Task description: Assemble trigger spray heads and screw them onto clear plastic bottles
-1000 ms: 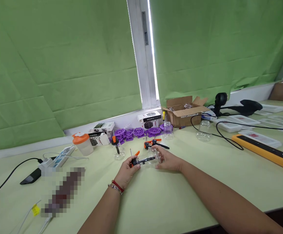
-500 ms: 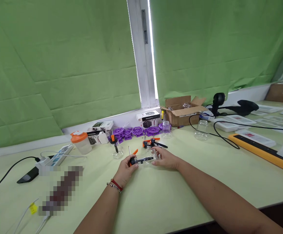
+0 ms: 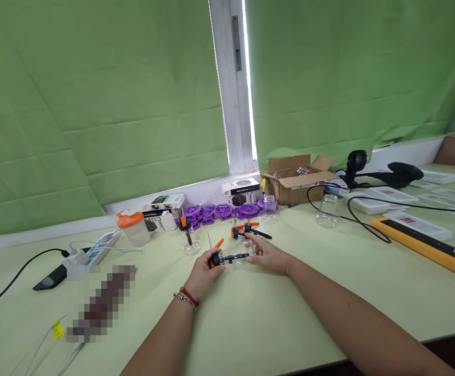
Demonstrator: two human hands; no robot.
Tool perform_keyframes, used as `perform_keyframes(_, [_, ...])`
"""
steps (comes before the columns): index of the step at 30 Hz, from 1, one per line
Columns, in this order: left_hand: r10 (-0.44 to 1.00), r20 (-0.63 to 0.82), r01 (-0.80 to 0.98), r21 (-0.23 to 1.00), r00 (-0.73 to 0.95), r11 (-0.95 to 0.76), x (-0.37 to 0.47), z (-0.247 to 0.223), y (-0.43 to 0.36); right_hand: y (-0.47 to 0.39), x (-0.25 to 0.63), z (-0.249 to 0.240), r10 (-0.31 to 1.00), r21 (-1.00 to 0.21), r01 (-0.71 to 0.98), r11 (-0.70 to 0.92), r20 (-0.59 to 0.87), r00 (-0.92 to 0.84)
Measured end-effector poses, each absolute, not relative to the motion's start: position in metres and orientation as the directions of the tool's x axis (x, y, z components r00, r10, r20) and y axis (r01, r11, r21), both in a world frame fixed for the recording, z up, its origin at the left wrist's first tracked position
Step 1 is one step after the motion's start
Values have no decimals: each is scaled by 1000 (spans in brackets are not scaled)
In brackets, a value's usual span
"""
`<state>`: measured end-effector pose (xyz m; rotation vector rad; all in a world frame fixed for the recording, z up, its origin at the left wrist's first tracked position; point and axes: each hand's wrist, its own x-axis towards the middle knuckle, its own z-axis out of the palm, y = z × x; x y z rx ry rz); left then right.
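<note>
My left hand (image 3: 206, 269) is closed around a black-and-orange pump top (image 3: 214, 258), its orange lever and a thin metal rod pointing up. The top's black stem reaches into a clear jar (image 3: 240, 256) held on its side, mouth toward the left. My right hand (image 3: 268, 254) grips the jar's wide base. Whether the top is fixed to the jar, I cannot tell. Just beyond lie more black-and-orange pump tops (image 3: 246, 230). To the left, a similar jar (image 3: 191, 245) stands upright with a pump top (image 3: 186, 225) in it.
Purple plastic discs (image 3: 223, 211) and printed boxes (image 3: 240, 191) line the wall. An open carton (image 3: 300, 183) holds clear pieces. Further clear jars (image 3: 328, 210) stand at the back. Left are an orange-lidded shaker cup (image 3: 133, 228) and a power strip (image 3: 104, 248); right, a yellow-black bar (image 3: 427, 248).
The whole view has shifted slightly, so the table things appear a little further right. Both hands keep the same hold on the pump top and jar.
</note>
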<state>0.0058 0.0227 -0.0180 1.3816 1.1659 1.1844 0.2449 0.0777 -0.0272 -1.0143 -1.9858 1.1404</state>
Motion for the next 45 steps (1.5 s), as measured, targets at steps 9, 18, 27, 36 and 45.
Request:
perform_keyframes(9, [994,82,65,994,73,-87,2,-20,25,78,251,-25,810,-925,205,321,155,-566])
perform_keyframes(18, [989,127,123,983,81,-137,3,-19,24,79,249,-25,848,-925,250,285,123,-515])
perform_keyframes(27, [986,131,143,979,103,-145,2,-21,24,76,246,-16,858,-859,363,361,153,-490])
perform_keyframes(36, [993,102,114,988,65,-109,2,-21,25,78,252,-22,820,-912,268,310,114,-561])
perform_keyframes(45, [991,116,133,983,71,-125,0,-23,27,77,253,-17,815,-916,263,304,107,-570])
